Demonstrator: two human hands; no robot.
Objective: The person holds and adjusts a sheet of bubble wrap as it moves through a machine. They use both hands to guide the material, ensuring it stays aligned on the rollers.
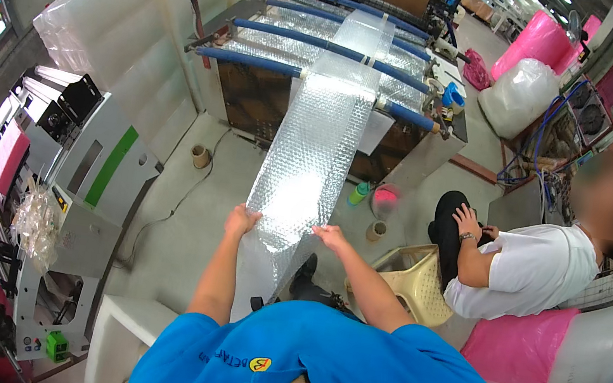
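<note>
Hanging from the blue rollers (327,47), the bubble wrap strip (310,153) is pinched at its side edges by left hand (241,221) and, apparently, right hand (331,237) fingers.

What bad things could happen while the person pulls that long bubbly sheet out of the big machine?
The bubble wrap sheet is held only at its edges by the left hand and right hand, so it might slip or pull crooked off the blue rollers. A seated person and a beige basket are close by, so stepping back could mean a bump or trip.
</note>
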